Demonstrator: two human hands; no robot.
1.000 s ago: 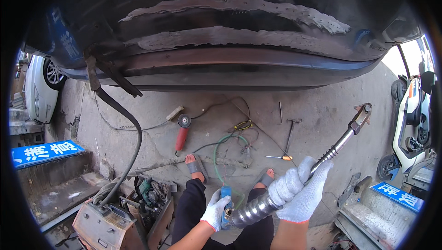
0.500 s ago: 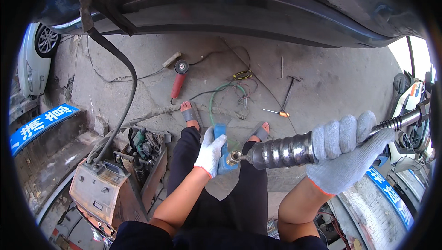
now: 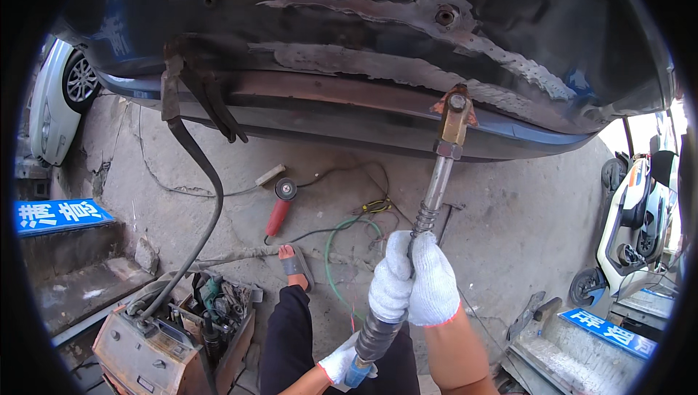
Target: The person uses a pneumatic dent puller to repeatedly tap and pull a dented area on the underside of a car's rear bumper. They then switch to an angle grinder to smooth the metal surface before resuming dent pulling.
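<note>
My gloved right hand [image 3: 429, 289] is closed round the metal shaft of a long pulling tool [image 3: 443, 180], just below its spring. My gloved left hand [image 3: 342, 362] grips the blue handle [image 3: 358, 372] at the lower end, partly hidden by the dark ribbed sleeve. The tool's coppery head [image 3: 454, 115] overlaps the lower scraped strip of the dark car panel [image 3: 363, 38]; contact is unclear. At the left, a clamp [image 3: 211, 97] on a thick black cable hangs at the panel's lower edge.
A red grinder [image 3: 278, 213], pliers [image 3: 376, 206], hoses and cables lie on the concrete. A rusty machine [image 3: 145, 351] holding tools stands lower left. Steps [image 3: 80, 257] with blue signs are either side, a white car [image 3: 58, 126] at left, a scooter [image 3: 622, 228] at right.
The tool has swung from pointing right to pointing up at the panel, its head now over the lower scraped strip. Both hands have moved with it, and the view shows more panel.
</note>
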